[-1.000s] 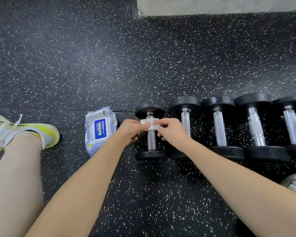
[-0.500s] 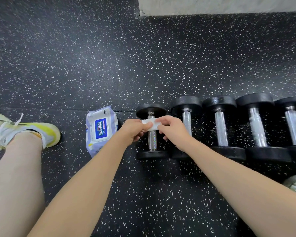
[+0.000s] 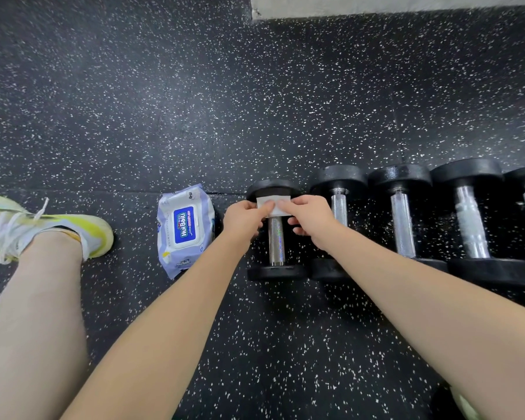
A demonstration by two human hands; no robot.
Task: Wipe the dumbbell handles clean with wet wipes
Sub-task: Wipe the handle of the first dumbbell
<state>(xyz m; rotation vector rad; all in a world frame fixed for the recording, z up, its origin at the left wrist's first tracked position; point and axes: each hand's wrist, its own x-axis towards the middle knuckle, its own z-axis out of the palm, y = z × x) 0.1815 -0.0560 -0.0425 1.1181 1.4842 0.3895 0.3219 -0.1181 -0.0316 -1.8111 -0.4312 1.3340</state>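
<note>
Head view: 2 hands [image 3: 246, 218] [image 3: 309, 214] pinch 1 wet wipe [image 3: 272, 204]
Dumbbell handle [image 3: 275, 241] runs lengthwise toward the body, directly below the wipe; both equally near.

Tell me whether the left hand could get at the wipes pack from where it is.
Probably yes. The left hand pinches the wet wipe at the leftmost dumbbell; the wipes pack lies just to its left on open floor, nothing between.
</note>
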